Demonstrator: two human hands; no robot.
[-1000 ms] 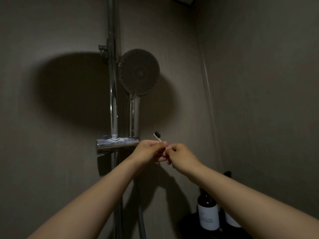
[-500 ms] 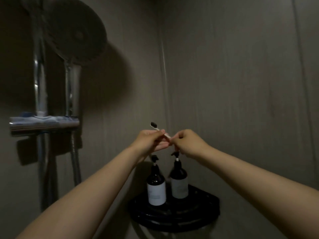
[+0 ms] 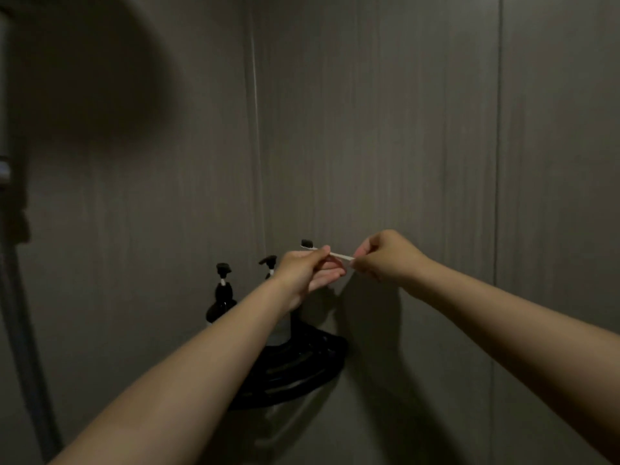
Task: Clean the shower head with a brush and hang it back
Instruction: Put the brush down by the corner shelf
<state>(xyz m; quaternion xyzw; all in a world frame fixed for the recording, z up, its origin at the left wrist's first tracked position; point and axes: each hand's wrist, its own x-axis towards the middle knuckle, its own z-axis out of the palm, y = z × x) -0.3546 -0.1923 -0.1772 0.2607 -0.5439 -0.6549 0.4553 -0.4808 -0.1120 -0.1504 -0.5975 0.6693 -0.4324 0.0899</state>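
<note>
Currently pinching a slim toothbrush (image 3: 337, 254) at both ends: left hand (image 3: 307, 268) closed on the neck just behind the dark bristle head at 10 o'clock, right hand (image 3: 385, 255) closed on the handle tip toward 3 o'clock. Shower head out of view, likely off the frame at 9 o'clock; only a strip of riser hardware (image 3: 5, 169) showing there. Risk, as a judgement: a light two-point fingertip pinch could let the brush slip during handover and drop toward the black corner shelf (image 3: 302, 364) or the pump bottles (image 3: 222, 290) at 7 o'clock. Wall corner close behind at 12 o'clock; open room toward 3 o'clock and nearer the body.
</note>
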